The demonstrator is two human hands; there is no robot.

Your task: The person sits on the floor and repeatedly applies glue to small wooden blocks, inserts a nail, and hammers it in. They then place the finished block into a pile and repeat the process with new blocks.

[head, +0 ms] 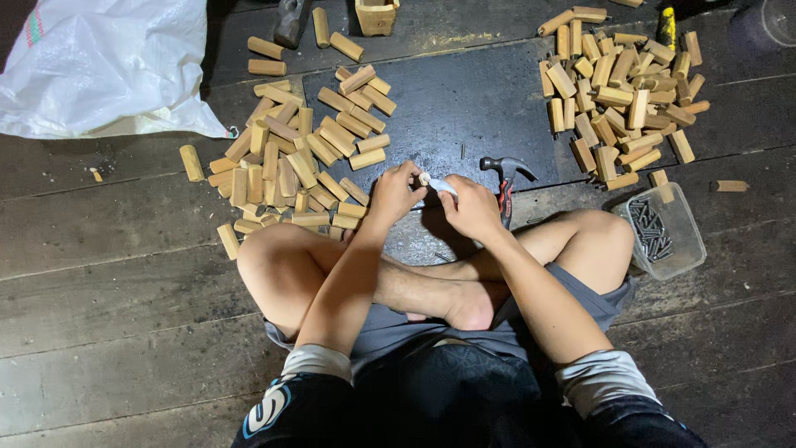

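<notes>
floor (99,274): dark worn wooden planks; person sits cross-legged on it, bare legs, grey shorts.
mat (448,108): dark sheet on the floor ahead of the knees, sawdust specks on it.
sack (99,66): white woven plastic, crumpled, top left corner.
left pile (298,158): short light wooden pegs, loose heap spilling from the mat edge onto the planks, just beside the person's left knee.
right pile (618,91): same pegs, denser heap, top right, well apart from the left pile.
tub (684,249): clear plastic, rectangular, open top, touching the right knee; holds dark nails (651,228), bunched at the far end.
wooden box (377,15): small, open top, top edge of frame; contents not visible.
hammer (506,178): claw type, metal head, red-black handle, lies on the mat just beside the right hand.
left hand (396,192): grip closed, fingers pinching one end of the small white piece (437,184).
right hand (473,207): grip closed on the other end of the same piece.
white piece position: held between both hands, above the mat's near edge, in front of the crossed shins; too small to tell what it is.
</notes>
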